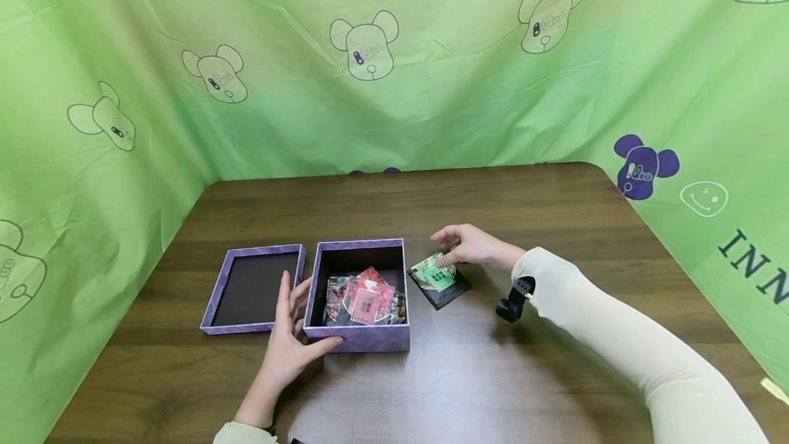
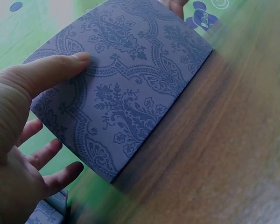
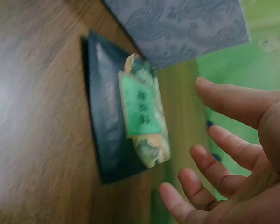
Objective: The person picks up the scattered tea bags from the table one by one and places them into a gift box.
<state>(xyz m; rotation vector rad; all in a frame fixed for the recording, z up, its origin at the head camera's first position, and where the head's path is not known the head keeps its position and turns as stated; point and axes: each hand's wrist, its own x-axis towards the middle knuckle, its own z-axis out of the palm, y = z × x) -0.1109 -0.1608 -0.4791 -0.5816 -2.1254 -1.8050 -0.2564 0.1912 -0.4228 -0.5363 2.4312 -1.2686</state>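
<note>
A purple patterned box (image 1: 377, 341) stands on the table with its top uncovered. Inside it lie several clear-and-dark sachets with red and pink labels (image 1: 366, 306). My left hand (image 1: 290, 341) is at the box's near left corner: the thumb rests on the front wall, and the other fingers spread along the left wall. To the right of the box lies a dark sachet (image 3: 109, 114) with a green label (image 3: 141, 106). Over it hovers my right hand (image 1: 471, 247), fingers apart and loosely bent; a gap separates them from the sachet in the right wrist view.
The box's lid (image 1: 246, 293) lies inside-up to the left of the box, near the left fingers. Wood-grain table (image 1: 468, 375) extends around everything. Green printed cloth (image 1: 419, 108) hangs behind and at both sides. A black device (image 1: 515, 300) is strapped under the right wrist.
</note>
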